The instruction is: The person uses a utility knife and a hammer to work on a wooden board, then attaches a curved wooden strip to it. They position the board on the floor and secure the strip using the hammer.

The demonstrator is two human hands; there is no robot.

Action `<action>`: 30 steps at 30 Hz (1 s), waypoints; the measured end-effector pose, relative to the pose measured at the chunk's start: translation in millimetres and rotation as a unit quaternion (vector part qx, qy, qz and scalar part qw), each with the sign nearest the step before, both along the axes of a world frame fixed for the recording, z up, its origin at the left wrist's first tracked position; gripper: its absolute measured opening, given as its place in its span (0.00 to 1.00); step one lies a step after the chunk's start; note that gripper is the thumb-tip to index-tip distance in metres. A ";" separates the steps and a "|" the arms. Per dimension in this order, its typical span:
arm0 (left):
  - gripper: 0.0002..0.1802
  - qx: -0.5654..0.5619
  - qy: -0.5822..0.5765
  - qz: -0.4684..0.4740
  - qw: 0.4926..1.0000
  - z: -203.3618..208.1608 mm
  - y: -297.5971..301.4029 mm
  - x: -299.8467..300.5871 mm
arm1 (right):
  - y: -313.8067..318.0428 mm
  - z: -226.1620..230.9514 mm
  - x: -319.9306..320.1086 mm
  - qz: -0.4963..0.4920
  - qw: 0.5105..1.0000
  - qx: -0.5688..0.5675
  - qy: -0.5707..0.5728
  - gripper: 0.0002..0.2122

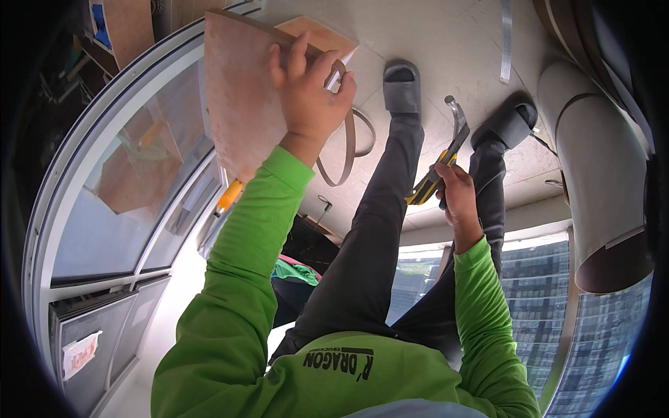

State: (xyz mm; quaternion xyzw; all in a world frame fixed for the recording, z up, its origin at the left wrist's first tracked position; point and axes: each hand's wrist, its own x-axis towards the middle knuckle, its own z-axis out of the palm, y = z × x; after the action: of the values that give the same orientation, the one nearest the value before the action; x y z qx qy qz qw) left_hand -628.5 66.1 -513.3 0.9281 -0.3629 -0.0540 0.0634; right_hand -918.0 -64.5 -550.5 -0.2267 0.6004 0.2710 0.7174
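A flat wooden board [240, 90] stands at the upper left, its edge turned toward my legs. At that edge is my left hand [310, 97], fingers bent over the board. Its thumb and forefinger close around a narrow brown edging strip [349, 146], which hangs down in a loop. Between my knees, my right hand [458, 193] grips two tools together: a claw hammer [458, 118], metal head pointing away from me, and a yellow and black utility knife [422, 189]. The lower part of the hammer handle is hidden by the knife and my fingers.
A large pale roll of sheet material [592, 160] stands at the right, near a window [536, 299]. Glass sliding panels [118, 216] in a white frame curve along the left. An orange-handled tool [229, 196] lies below the board. A metal strip [506, 42] lies on the floor.
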 end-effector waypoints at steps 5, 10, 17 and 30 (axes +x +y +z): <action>0.18 0.008 -0.003 -0.011 1.000 1.8 -1.1 1.6 | 0.3 -1.8 0.0 0.001 1.000 -0.007 -0.006 0.10; 0.17 -0.009 -0.008 -0.006 1.000 -0.6 -0.5 0.7 | -0.2 -3.5 1.2 0.005 1.000 0.001 -0.002 0.10; 0.17 -0.005 -0.006 -0.014 1.000 -0.8 0.6 2.8 | 0.5 -3.1 1.6 0.000 1.000 0.002 -0.003 0.11; 0.24 0.008 0.017 -0.020 1.000 7.4 5.8 3.3 | 1.0 -3.2 4.1 -0.005 1.000 -0.002 -0.009 0.11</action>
State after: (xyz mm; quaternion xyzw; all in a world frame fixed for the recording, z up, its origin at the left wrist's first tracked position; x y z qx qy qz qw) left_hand -625.2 71.9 -505.9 0.9199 -0.3802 -0.0743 0.0609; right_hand -913.9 -63.6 -553.7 -0.2274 0.5953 0.2640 0.7240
